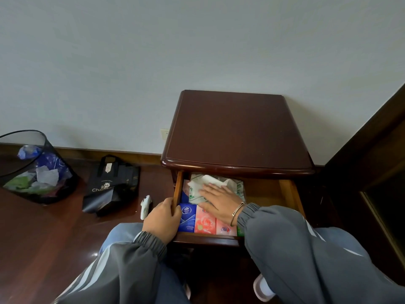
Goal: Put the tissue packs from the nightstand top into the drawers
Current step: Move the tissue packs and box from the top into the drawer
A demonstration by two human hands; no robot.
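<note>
The dark wood nightstand (pixel 236 132) has a bare top, and its upper drawer (pixel 287 191) is pulled out. Inside lie a blue tissue pack (pixel 187 220), a pink rose pack (pixel 205 222), another pink pack (pixel 225 228) and a white-and-green soft pack (pixel 219 183) with a tissue sticking out. My right hand (pixel 219 199) lies flat with straight fingers on the white-and-green pack. My left hand (pixel 163 218) grips the drawer's left side wall, fingers curled over its edge.
A black mesh waste bin (pixel 32 167) with scraps stands on the floor at the left. A black paper bag (pixel 111 185) lies beside it, and a small white object (pixel 145 206) is near the nightstand. Dark furniture (pixel 372 172) stands to the right.
</note>
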